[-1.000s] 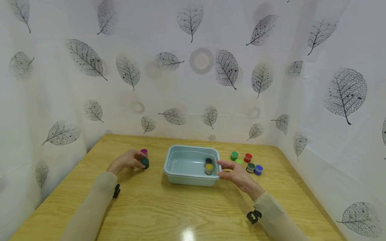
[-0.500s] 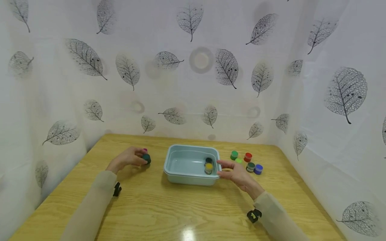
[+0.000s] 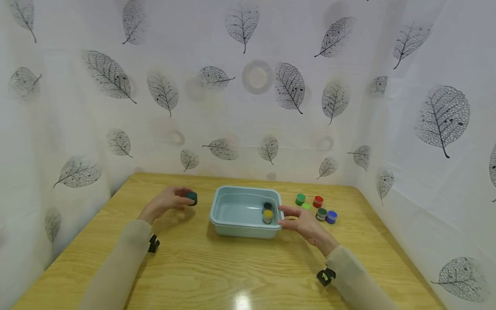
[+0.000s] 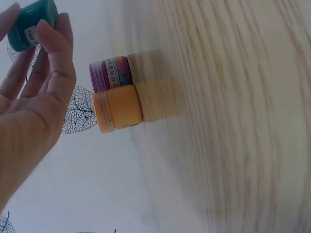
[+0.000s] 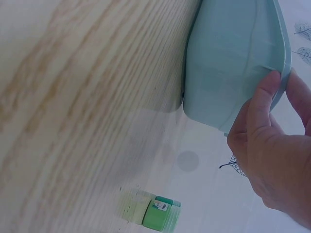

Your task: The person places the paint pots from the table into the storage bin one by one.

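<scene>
My left hand [image 3: 170, 200] pinches a small dark teal paint jar [image 4: 33, 29] between thumb and fingers, raised above the wooden table to the left of a light blue plastic tub [image 3: 242, 232]. A purple paint jar [image 4: 111, 74] and an orange one [image 4: 119, 108] stand side by side near that hand in the left wrist view; the hand hides them in the head view. My right hand [image 3: 306, 226] grips the tub's right rim, the thumb on its outer side. Inside the tub, at its right end, sit a yellow-lidded jar [image 3: 268, 216] and a dark-lidded jar [image 3: 267, 207].
Right of the tub stands a loose group of jars: green [image 3: 300, 199], light green [image 3: 306, 206], red [image 3: 318, 201], dark green [image 3: 321, 214] and blue [image 3: 331, 216]. A leaf-printed white curtain [image 3: 240, 107] encloses the table [image 3: 232, 275] at the back and sides.
My left hand has lifted the teal jar and carried it slightly up and to the right, and the purple jar has passed out of sight behind it. My right hand stays on the rim.
</scene>
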Available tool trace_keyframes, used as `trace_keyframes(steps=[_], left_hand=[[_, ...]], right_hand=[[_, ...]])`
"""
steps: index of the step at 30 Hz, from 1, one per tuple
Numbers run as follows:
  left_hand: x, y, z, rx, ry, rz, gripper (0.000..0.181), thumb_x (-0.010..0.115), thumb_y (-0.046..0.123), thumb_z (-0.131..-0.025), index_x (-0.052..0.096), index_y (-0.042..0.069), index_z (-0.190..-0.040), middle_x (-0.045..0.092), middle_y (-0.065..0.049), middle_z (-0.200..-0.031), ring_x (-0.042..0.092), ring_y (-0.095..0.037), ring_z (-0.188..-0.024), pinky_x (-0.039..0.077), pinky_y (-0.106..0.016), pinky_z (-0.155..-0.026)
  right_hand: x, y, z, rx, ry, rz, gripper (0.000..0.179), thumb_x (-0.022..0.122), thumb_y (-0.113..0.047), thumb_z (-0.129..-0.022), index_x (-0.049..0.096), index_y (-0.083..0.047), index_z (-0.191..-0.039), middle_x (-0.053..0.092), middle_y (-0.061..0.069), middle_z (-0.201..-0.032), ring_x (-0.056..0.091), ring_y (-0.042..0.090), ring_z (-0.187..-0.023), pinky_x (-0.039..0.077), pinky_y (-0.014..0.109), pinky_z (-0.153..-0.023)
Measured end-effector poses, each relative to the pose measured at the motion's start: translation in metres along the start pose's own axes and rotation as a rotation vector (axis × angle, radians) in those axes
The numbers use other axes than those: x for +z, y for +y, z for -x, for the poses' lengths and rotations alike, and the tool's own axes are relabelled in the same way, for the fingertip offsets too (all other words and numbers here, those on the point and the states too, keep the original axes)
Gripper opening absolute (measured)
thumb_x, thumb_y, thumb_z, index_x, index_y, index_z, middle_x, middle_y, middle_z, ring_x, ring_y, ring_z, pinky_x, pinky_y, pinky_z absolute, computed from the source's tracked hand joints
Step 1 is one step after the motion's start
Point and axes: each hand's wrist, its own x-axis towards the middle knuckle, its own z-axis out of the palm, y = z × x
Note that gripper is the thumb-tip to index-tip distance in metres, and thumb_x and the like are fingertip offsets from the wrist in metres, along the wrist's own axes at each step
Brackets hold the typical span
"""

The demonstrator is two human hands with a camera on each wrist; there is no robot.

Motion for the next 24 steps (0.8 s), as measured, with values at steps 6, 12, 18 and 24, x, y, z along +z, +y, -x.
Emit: trace_keyframes(steps=[6,12,18,24], left_hand=[[0.004,0.003,-0.004,0.033,0.058,0.005,0.059,0.076,0.029,-0.087,0.054,0.001,-0.134,0.059,-0.019,-0.129,0.061,-0.021,-0.1,0.058,-0.042,-0.087],[0.014,0.007,-0.006,0.054,0.109,0.009,0.057,0.078,0.031,-0.085,0.058,0.004,-0.131,0.064,-0.016,-0.12,0.06,-0.021,-0.097,0.058,-0.035,-0.079],[0.027,0.017,-0.008,0.051,0.149,0.043,0.06,0.076,0.03,-0.087,0.054,0.003,-0.135,0.059,-0.019,-0.129,0.06,-0.018,-0.097,0.057,-0.031,-0.078],[0.041,0.029,-0.011,0.055,0.173,0.098,0.059,0.076,0.027,-0.087,0.053,0.001,-0.134,0.057,-0.022,-0.129,0.06,-0.017,-0.096,0.057,-0.031,-0.075]], right_hand=[[0.0,0.002,-0.001,0.005,-0.003,-0.006,0.064,0.074,-0.015,-0.088,0.046,-0.003,-0.145,0.044,0.025,-0.138,0.06,0.018,-0.1,0.054,0.045,-0.099],[0.0,0.002,-0.001,0.004,-0.008,-0.015,0.065,0.074,-0.015,-0.088,0.046,-0.002,-0.145,0.042,0.025,-0.139,0.06,0.019,-0.104,0.056,0.041,-0.097],[-0.001,0.002,-0.002,0.004,0.004,-0.025,0.063,0.073,-0.012,-0.089,0.046,-0.002,-0.144,0.041,0.025,-0.141,0.059,0.019,-0.104,0.058,0.032,-0.09],[-0.001,0.002,-0.002,0.011,0.005,-0.03,0.063,0.073,-0.012,-0.088,0.046,-0.003,-0.145,0.041,0.025,-0.141,0.06,0.019,-0.104,0.058,0.033,-0.091]])
